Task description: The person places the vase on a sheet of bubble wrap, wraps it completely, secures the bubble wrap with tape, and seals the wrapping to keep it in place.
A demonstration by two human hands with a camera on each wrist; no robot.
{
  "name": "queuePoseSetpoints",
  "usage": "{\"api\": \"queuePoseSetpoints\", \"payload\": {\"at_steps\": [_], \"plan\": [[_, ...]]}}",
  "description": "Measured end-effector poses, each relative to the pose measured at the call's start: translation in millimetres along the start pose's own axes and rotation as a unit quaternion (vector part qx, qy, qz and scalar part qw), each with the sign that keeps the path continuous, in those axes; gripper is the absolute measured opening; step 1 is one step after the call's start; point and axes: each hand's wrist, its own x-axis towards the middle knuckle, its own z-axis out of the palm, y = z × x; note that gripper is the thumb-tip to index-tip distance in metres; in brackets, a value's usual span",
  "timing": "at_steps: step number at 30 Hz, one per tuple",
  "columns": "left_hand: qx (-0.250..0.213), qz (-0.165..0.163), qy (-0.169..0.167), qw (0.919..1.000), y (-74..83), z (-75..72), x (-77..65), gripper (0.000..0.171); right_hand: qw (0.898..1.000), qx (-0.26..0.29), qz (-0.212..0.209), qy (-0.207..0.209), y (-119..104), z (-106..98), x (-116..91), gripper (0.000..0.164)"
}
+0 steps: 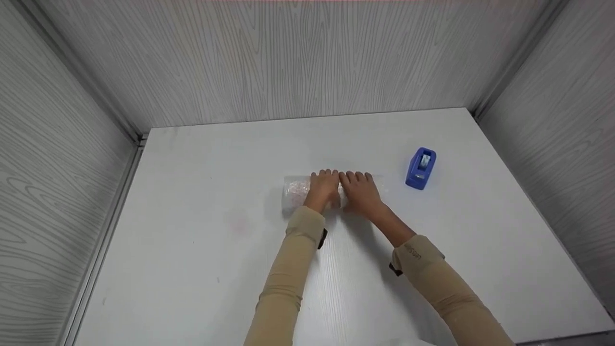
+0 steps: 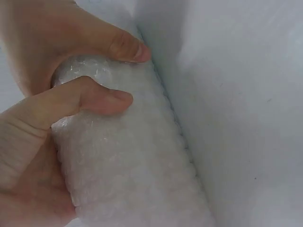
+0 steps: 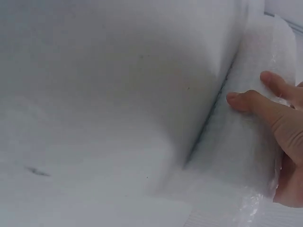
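A roll of clear bubble wrap (image 1: 297,192) lies crosswise on the white table; what it may hold inside is hidden. My left hand (image 1: 325,188) grips it near the middle, fingers over the far side. Close beside it, my right hand (image 1: 360,191) holds the roll further right. In the left wrist view, the left thumb (image 2: 110,101) presses on the bubble wrap (image 2: 128,156), with the right thumb (image 2: 135,51) above it. From the right wrist view, the right thumb (image 3: 244,101) rests on the wrap (image 3: 236,142), and loose clear film spreads at its lower end.
A blue tape dispenser (image 1: 421,168) stands on the table (image 1: 202,240), to the right of the roll. Wood-grain panels enclose the table at the back (image 1: 288,62), left (image 1: 53,158) and right (image 1: 552,129). A small white piece (image 1: 408,342) shows at the bottom edge.
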Motion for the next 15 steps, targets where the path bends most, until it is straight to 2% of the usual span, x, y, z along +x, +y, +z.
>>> {"api": "queuePoseSetpoints", "payload": {"at_steps": [3, 7, 11, 15], "plan": [[0.014, 0.008, 0.013, 0.9998, -1.7, 1.6, -1.0, 0.079, 1.0, 0.011, -0.014, 0.024, 5, 2, 3, 0.08], [0.066, 0.016, 0.066, 0.9955, -1.1, 12.8, -3.5, 0.087, 0.999, 0.046, -0.025, -0.002, 12, 0, 9, 0.081], [0.118, 0.009, 0.148, 0.9819, 1.1, 28.5, -4.0, 0.087, 0.994, 0.086, -0.029, -0.058, 19, -4, 16, 0.088], [0.135, -0.007, 0.21, 0.9682, 2.9, 36.5, -3.4, 0.068, 0.987, 0.112, -0.041, -0.105, 26, -6, 23, 0.087]]}}
